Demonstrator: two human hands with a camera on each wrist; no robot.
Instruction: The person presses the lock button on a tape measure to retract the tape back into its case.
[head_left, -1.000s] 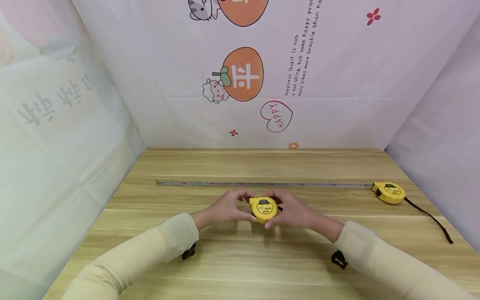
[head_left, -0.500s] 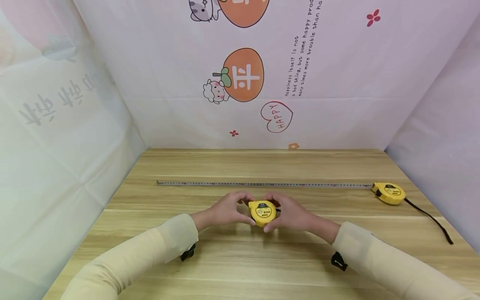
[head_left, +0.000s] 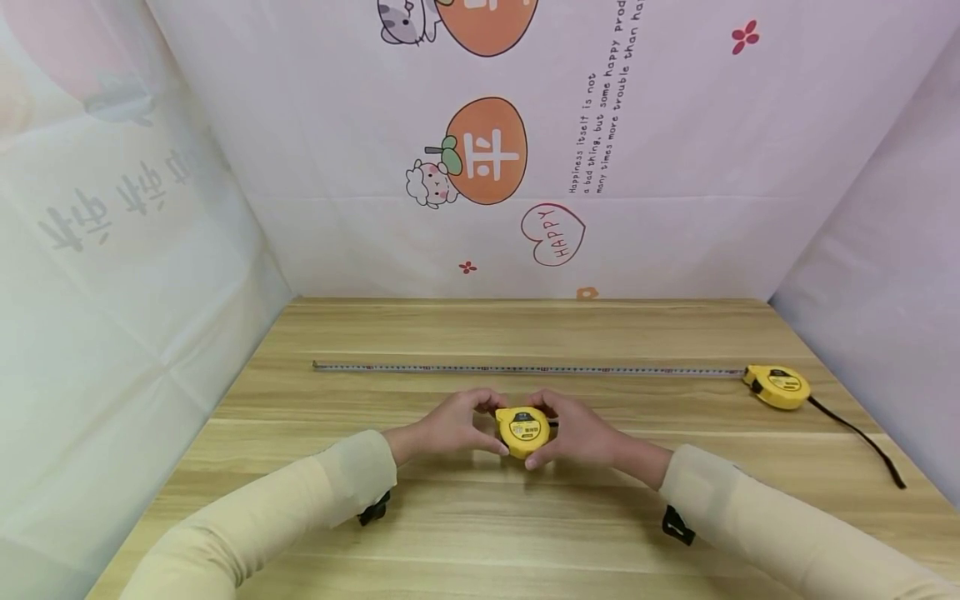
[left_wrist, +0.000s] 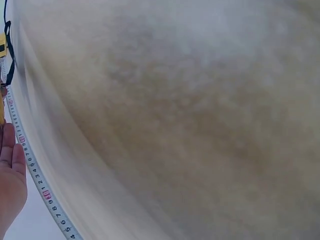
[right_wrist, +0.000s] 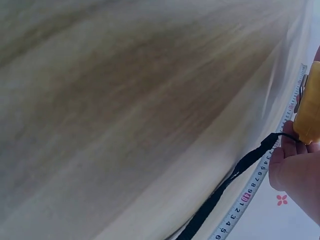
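Observation:
A yellow tape measure [head_left: 523, 432] is held between both hands near the middle of the table, its labelled face turned up. My left hand [head_left: 459, 425] pinches its left side between thumb and fingers. On the opposite side my right hand [head_left: 576, 432] grips it the same way. In the right wrist view a black wrist strap [right_wrist: 225, 185] trails from the yellow case [right_wrist: 310, 105] beside the fingers. Behind the hands, a second yellow tape measure [head_left: 780, 387] lies at the right with its long blade [head_left: 525, 369] drawn out leftward across the table.
The second tape measure's black strap [head_left: 858, 433] runs toward the table's right edge. A printed cloth wall [head_left: 652, 242] stands along the back of the wooden table [head_left: 480, 533], with plain cloth sides at left and right.
Both hands have drawn the held tape measure slightly toward the person and a touch left. The second tape measure and its extended blade have stayed in place.

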